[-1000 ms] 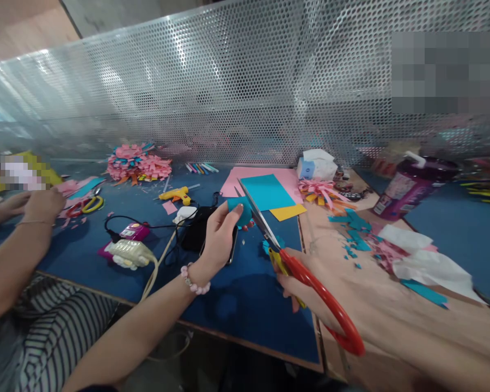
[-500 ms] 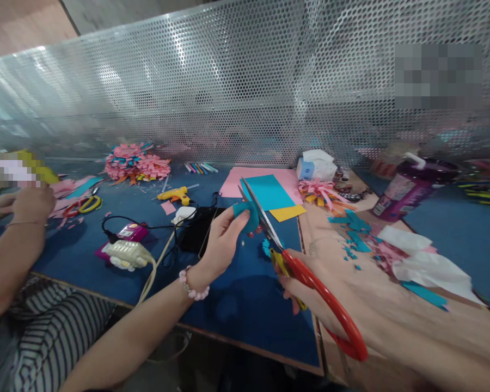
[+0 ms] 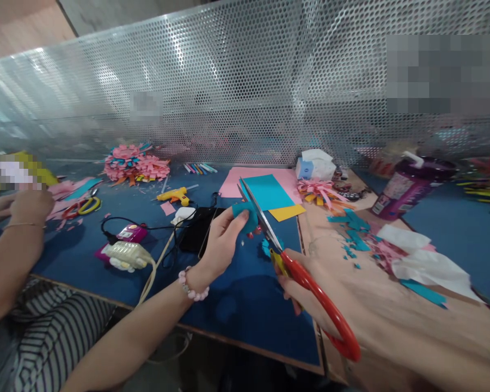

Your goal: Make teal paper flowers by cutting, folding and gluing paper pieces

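Between thumb and fingers, my left hand (image 3: 220,237) pinches a small piece of blue paper (image 3: 250,219). My right hand (image 3: 300,283) is wrapped round the red and yellow handles of a pair of scissors (image 3: 265,223). The blades point away from me, a narrow gap between them, right at the paper's edge. A crumpled blue scrap (image 3: 266,247) lies on the table just under the blades. Beyond my hands, a blue sheet (image 3: 269,188) and a yellow sheet (image 3: 288,212) rest on a pink sheet (image 3: 232,182).
A phone (image 3: 194,231), a power socket with cables (image 3: 128,253) and a yellow glue gun (image 3: 175,194) lie left. Blue scraps (image 3: 353,228), tissue (image 3: 428,269) and a purple cup (image 3: 408,188) are right. Further left, another person's hands (image 3: 30,207) work near other scissors (image 3: 90,204). A perforated metal screen (image 3: 245,92) stands behind.
The scissors' handles have drawn slightly closer together, and the gap between the blades has narrowed a little. My left hand keeps its pinch on the blue paper, almost unmoved.
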Tool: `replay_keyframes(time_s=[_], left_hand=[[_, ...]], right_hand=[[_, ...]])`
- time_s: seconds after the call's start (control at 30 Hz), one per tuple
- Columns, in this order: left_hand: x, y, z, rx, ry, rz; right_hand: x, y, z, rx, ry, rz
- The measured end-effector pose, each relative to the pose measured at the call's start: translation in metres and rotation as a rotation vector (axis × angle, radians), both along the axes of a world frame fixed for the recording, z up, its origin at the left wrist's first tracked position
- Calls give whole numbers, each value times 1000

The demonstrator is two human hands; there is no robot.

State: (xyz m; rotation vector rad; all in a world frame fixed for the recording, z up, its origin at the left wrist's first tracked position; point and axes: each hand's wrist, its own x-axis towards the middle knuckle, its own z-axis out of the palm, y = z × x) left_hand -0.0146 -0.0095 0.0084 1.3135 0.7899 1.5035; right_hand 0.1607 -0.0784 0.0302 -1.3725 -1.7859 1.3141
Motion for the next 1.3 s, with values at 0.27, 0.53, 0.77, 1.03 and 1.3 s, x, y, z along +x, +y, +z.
replay_keyframes(time_s=[0.27, 0.53, 0.77, 1.03, 1.3], left_hand=[[-1, 0, 5, 1, 49, 4], [-1, 0, 4, 8, 54, -6], [-2, 1, 3, 8, 77, 0], [-3, 3, 3, 24, 73, -6], [-5, 6, 0, 11, 58, 33]], right_hand=[[1, -1, -1, 18, -21, -10], [0, -3, -3, 19, -22, -23], [0, -4, -5, 17, -27, -28], [-1, -5, -7, 4, -42, -40], [-1, -7, -9, -28, -40, -39]])
